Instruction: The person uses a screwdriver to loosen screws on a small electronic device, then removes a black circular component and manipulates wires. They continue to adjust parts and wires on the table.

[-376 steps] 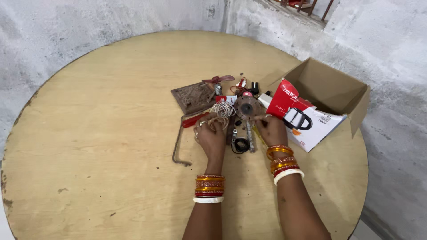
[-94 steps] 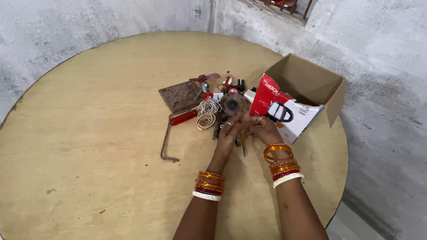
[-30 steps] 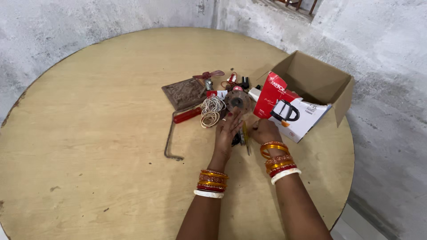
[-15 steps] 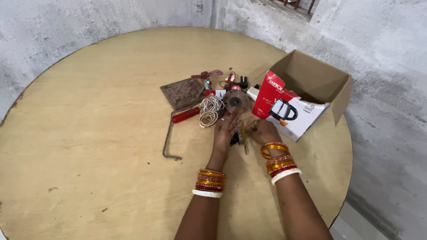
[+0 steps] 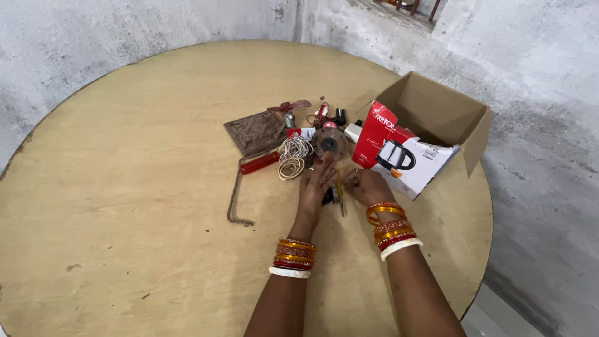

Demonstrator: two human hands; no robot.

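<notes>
Left forearm: enters from the bottom edge, extends up and slightly rightward; wrist stacked with orange, red and white bangles. Left hand [image 5: 316, 185]: palm down, fingers stretched forward and held together. Right forearm: enters from the lower right, angles up and leftward; wrist bears a similar bangle stack. Right hand [image 5: 367, 185]: knuckles up, fingers curled inward toward the left hand. Hands close together, nearly meeting.
</notes>
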